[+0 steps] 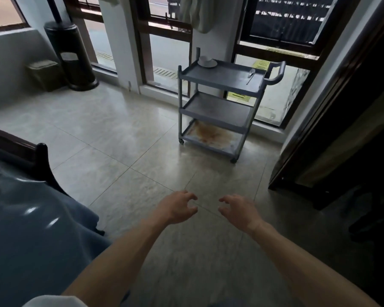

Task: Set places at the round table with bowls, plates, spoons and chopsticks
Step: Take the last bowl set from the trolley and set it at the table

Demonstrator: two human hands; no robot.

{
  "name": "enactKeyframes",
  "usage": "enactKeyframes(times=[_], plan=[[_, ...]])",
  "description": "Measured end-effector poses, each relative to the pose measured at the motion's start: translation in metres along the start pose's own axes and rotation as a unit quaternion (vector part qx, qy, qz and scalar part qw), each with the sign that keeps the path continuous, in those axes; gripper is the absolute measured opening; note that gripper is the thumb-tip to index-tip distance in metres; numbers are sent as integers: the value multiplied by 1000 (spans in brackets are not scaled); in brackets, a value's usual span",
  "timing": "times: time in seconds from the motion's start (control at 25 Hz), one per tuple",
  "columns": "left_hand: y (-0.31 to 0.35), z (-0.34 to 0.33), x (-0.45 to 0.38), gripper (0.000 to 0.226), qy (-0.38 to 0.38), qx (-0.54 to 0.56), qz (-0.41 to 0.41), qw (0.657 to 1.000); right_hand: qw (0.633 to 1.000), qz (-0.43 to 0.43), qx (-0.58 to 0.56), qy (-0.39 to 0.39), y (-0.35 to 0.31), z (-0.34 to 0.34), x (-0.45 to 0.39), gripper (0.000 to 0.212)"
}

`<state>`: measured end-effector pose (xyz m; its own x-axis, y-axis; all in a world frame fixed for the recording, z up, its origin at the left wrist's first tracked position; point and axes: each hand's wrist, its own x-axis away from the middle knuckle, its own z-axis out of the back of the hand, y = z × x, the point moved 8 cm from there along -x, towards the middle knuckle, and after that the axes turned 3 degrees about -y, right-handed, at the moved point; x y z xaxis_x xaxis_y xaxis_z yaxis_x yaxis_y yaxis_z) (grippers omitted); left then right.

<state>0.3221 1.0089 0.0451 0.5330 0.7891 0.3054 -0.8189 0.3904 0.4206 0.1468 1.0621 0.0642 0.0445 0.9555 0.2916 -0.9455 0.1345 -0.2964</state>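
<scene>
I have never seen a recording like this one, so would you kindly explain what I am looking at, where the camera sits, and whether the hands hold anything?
There is no machine here: a person wears one wide-angle camera on the head, so you look forward and down along their bare arms. The left hand and the right hand are stretched out over the tiled floor, fingers curled loosely, and both are empty. Ahead, by the windows, stands a grey three-shelf cart. On its top shelf sit a white bowl on a white plate, and near the handle a thin utensil, too small to name for sure. At the left edge you see part of the table under a blue cloth, with a dark chair beside it.
</scene>
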Motion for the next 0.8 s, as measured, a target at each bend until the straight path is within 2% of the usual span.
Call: enactKeyframes(times=[0.28,0.8], plan=[[-15,49,-110,48,8,-1,-10,1000,1000,16,-18,11,8,28,-119,39],[-23,170,-346,50,64,-11,-8,998,999,35,18,37,58,146,-358,41]])
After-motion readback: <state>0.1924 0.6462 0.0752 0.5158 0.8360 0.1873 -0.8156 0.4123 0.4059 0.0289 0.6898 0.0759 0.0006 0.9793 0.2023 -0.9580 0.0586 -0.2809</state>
